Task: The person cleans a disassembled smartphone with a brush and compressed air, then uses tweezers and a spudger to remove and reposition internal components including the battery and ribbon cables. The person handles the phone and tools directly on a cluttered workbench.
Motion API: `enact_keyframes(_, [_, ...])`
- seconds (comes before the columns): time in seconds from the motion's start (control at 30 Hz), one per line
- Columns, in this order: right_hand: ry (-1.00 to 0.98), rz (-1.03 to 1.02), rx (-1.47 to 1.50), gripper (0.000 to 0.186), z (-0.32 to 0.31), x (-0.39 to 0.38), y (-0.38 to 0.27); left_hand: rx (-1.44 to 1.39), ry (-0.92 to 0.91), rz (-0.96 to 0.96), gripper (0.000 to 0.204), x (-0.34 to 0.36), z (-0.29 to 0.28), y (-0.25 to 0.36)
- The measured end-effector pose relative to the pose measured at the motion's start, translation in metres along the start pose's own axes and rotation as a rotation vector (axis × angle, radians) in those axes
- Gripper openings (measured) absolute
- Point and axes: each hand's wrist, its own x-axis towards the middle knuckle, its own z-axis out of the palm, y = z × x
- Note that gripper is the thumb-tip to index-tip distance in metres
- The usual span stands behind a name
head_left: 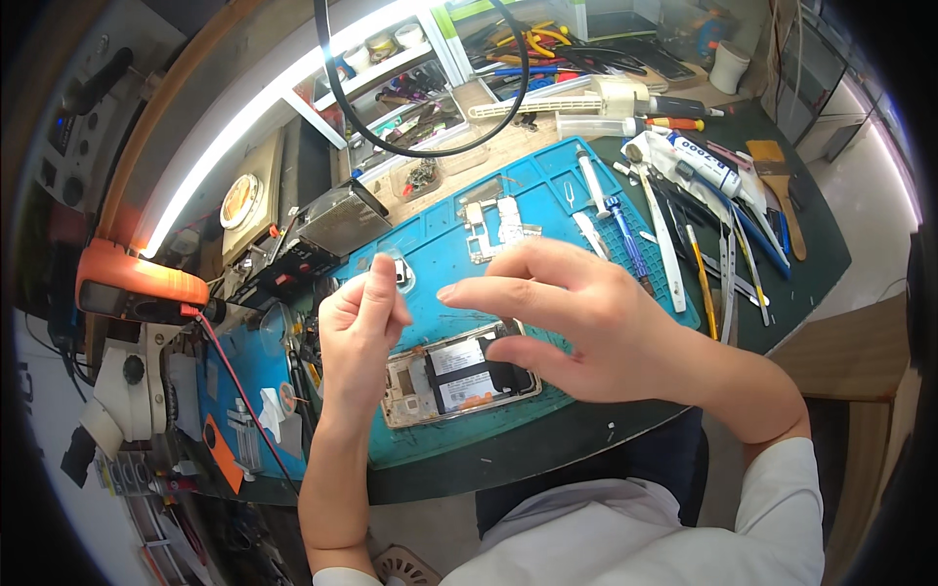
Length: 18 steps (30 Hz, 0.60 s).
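My left hand (360, 317) is raised over the mat, fingers curled in and thumb pressed along them; whatever it may hold is hidden. Beside its thumb tip shows a small dark piece with a pale, clear round thing (405, 277) around it; I cannot tell whether it touches the hand. My right hand (596, 327) hovers to the right, thumb and fingers spread with nothing between them. Beneath both hands lies an opened phone (415, 396) with its battery (461, 376) exposed, partly covered by my right thumb. Behind them, a phone circuit board (509, 223) rests on the blue mat (440, 234).
An orange multimeter (142, 283) with a red lead stands at the left, near a microscope (122, 381). Tweezers (728, 273), a wooden brush (777, 186) and a white glue tube (699, 161) lie at the right. A black cable loop (425, 153) hangs in front. Shelves of tools line the back.
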Motion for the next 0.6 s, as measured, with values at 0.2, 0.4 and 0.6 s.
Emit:
enact_keyframes(0.2, [0.09, 0.011, 0.15, 0.055, 0.014, -0.003, 0.006, 0.202, -0.346, 0.086, 0.061, -0.013, 0.013, -0.002])
enact_keyframes(0.4, [0.148, -0.153, -0.125, 0.056, 0.011, 0.004, 0.002, 0.043, -0.353, 0.206, 0.064, -0.021, 0.037, -0.009])
enact_keyframes(0.6, [0.131, -0.108, 0.0, 0.055, 0.014, 0.001, 0.005, 0.288, -0.298, 0.37, 0.065, -0.019, 0.05, -0.008])
